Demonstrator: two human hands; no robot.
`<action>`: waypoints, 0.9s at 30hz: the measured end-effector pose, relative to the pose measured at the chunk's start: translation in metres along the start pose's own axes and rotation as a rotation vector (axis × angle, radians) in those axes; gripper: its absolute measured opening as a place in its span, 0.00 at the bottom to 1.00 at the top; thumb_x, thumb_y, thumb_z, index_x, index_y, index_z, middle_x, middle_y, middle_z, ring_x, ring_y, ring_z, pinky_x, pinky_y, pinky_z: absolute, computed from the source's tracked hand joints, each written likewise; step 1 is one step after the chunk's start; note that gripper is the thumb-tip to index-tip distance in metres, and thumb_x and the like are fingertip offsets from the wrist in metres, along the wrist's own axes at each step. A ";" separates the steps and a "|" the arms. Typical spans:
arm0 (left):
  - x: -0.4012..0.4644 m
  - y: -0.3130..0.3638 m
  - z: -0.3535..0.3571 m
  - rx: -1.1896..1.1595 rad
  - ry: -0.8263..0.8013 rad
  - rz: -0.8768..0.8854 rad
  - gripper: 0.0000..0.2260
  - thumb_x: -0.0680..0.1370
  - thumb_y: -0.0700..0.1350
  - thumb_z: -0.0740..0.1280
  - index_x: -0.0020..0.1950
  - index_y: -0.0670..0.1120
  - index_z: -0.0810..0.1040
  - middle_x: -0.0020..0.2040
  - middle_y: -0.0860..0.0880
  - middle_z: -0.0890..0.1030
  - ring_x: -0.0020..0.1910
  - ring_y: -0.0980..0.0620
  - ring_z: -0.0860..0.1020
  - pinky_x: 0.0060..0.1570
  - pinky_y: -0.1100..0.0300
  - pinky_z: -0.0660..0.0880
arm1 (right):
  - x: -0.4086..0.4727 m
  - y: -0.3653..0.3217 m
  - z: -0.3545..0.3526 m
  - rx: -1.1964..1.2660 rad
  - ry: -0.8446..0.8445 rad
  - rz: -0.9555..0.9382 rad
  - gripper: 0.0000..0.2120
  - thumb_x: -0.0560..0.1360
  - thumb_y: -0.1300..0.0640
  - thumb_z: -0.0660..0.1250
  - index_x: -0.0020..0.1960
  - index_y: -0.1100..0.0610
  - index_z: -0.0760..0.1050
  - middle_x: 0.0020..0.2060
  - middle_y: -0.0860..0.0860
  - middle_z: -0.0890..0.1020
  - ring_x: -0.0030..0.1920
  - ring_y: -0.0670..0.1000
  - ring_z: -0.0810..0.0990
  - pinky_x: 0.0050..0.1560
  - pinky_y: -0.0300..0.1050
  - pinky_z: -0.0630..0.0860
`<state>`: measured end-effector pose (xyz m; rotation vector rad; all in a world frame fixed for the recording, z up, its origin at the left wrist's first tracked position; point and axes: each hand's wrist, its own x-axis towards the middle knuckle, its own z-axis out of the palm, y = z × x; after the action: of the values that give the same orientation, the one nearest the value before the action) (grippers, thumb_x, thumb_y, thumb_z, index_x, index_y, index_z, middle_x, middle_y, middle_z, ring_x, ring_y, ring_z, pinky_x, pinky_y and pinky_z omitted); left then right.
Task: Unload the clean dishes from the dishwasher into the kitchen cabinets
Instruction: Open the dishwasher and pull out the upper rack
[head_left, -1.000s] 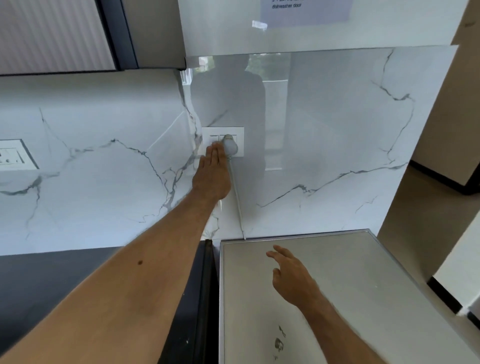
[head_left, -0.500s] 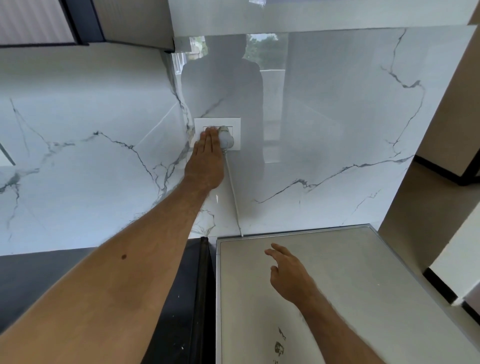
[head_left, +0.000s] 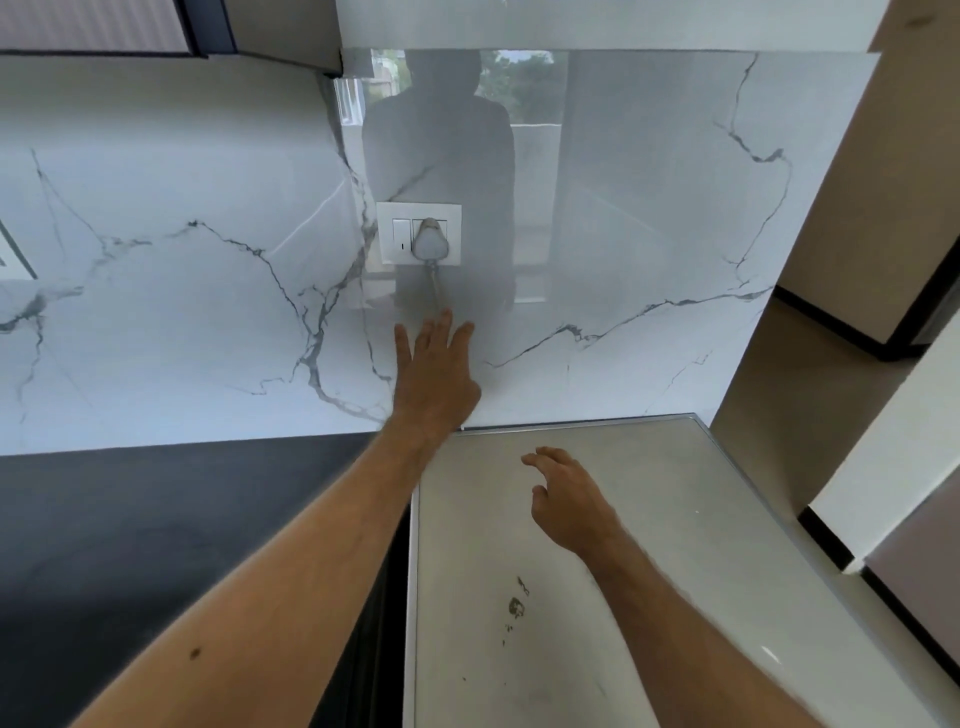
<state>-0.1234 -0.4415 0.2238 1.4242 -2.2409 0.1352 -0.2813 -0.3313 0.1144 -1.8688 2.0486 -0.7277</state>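
Dishwasher top (head_left: 649, 545) runs lengthwise toward the wall; both hands, left (head_left: 434, 374) and right (head_left: 569, 501), spread, empty.

Soft, even daylight; sharp centre, wide-angle bend at the edges.
Glossy marble wall (head_left: 623, 218) mirrors a bright window and a dark silhouette of the person; left hand (head_left: 434, 376) slightly motion-blurred; straight lines bow near the borders.

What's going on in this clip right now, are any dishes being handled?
No dishes are in view. The person's left hand is open, held below the wall switch plate, where a white plug sits in the socket. The right hand hovers open over the grey appliance top. Neither hand holds anything.
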 end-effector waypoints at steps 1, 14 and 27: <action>-0.018 0.007 0.003 -0.027 -0.020 -0.012 0.32 0.74 0.37 0.61 0.78 0.50 0.58 0.80 0.45 0.55 0.79 0.47 0.51 0.75 0.42 0.36 | -0.009 0.003 -0.002 -0.003 0.002 -0.001 0.25 0.76 0.66 0.60 0.72 0.57 0.70 0.72 0.53 0.71 0.72 0.53 0.67 0.72 0.42 0.64; -0.200 0.095 0.034 -0.212 -0.202 -0.190 0.35 0.72 0.33 0.57 0.78 0.52 0.60 0.78 0.48 0.60 0.79 0.47 0.50 0.77 0.47 0.40 | -0.131 0.070 -0.028 0.026 -0.038 0.009 0.22 0.77 0.64 0.61 0.70 0.56 0.73 0.67 0.52 0.76 0.69 0.52 0.72 0.70 0.42 0.65; -0.359 0.200 0.038 -0.471 -0.192 -0.483 0.29 0.75 0.31 0.59 0.75 0.48 0.66 0.74 0.47 0.68 0.74 0.47 0.63 0.73 0.52 0.59 | -0.257 0.120 -0.047 0.162 -0.096 -0.046 0.21 0.76 0.67 0.62 0.68 0.59 0.76 0.66 0.55 0.78 0.67 0.53 0.74 0.71 0.42 0.65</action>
<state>-0.1874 -0.0662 0.0651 1.6940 -1.8220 -0.6654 -0.3742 -0.0655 0.0557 -1.8284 1.8359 -0.7749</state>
